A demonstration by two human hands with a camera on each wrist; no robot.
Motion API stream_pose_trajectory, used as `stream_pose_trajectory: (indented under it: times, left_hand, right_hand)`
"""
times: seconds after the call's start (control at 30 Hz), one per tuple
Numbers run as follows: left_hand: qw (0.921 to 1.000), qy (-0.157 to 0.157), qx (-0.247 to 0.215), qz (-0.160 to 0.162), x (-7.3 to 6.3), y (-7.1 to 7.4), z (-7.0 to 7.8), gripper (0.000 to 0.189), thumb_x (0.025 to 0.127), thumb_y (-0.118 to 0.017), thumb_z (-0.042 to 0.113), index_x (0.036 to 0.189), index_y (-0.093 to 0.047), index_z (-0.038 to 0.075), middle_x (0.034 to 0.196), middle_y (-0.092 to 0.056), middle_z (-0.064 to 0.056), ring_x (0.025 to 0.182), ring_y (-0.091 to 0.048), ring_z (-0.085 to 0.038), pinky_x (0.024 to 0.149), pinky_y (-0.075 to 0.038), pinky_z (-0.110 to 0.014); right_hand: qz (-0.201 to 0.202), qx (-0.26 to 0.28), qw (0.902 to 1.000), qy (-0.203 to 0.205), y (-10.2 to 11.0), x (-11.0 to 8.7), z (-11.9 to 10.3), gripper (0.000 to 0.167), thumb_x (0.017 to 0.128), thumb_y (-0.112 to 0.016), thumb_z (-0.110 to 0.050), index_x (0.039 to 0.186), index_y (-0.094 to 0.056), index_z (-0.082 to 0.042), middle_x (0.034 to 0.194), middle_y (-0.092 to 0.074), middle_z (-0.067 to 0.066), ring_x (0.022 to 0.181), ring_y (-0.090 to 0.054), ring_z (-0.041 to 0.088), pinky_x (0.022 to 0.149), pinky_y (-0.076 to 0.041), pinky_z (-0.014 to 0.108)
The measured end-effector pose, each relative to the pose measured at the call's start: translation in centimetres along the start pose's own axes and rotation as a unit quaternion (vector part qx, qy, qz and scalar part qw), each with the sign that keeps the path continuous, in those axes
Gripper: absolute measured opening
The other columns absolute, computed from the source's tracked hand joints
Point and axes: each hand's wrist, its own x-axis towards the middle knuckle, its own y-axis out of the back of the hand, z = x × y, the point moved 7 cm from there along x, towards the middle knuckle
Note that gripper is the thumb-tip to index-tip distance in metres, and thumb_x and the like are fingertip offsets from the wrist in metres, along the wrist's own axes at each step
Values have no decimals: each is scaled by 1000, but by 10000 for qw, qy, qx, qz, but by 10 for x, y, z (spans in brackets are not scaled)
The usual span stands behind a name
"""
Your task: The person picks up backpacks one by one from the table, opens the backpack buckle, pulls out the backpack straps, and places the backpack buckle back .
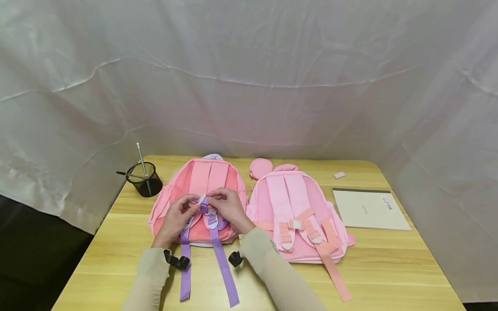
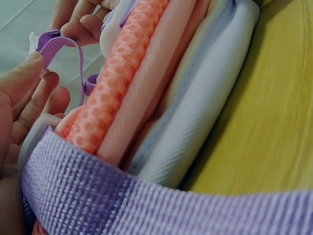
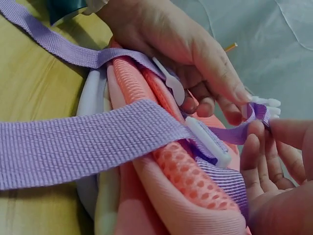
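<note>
A coral-pink backpack (image 1: 198, 172) lies with its shoulder straps facing up. Above its lower half, my left hand (image 1: 175, 220) pinches a white plastic buckle (image 3: 266, 104) threaded with thin purple webbing (image 3: 232, 134). Thumb and fingers of my right hand (image 1: 231, 209) pinch the looped webbing right beside that buckle, close to the left fingertips. White strap adjusters (image 3: 210, 142) sit on the shoulder straps below the hands. Two wide purple strap tails (image 1: 223, 268) hang down over the table toward me.
Right beside it lies a light-pink backpack (image 1: 264, 203) with peach straps and a round pouch (image 1: 261, 168) behind. A black mesh pen cup (image 1: 149, 186) stands at the left edge. On the right are a notebook (image 1: 369, 209) and a small eraser (image 1: 339, 175). Grey curtains surround the table (image 1: 400, 268).
</note>
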Motion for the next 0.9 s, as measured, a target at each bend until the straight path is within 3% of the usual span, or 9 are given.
stream_pose_trajectory:
  times: [0.33,0.47,0.7,0.9]
  left_hand:
    - [9995,80,232,-205,0,-2,-1,24,97,-73,10,119,-67,1,89,-66,1,78,-60,-5,66,-49,-18]
    - [9992,91,315,-227,0,-3,0,25,97,-73,11,119,-68,3,88,-64,0,75,-58,-6,64,-47,-18]
    - [9991,23,391,-161,0,-4,3,25,97,-73,8,121,-68,3,89,-61,-5,74,-55,-7,64,-45,-19]
    - [9979,-42,609,-215,0,-4,0,26,96,-74,9,121,-68,6,90,-60,-11,73,-54,-7,64,-45,-19]
  right_hand:
    - [56,-280,9996,-48,-3,1,-5,14,89,-73,0,103,-74,1,81,-73,5,65,-67,12,55,-52,22]
    - [4,-240,9997,-78,-5,1,-4,15,90,-74,-2,105,-74,0,84,-74,6,66,-68,11,59,-55,24]
    - [-3,113,9999,-130,-4,-1,-3,21,91,-74,0,111,-72,5,90,-72,11,70,-70,11,75,-63,40]
    - [-95,247,9995,-155,-7,0,-1,20,91,-73,3,111,-71,6,92,-73,14,70,-71,9,76,-63,39]
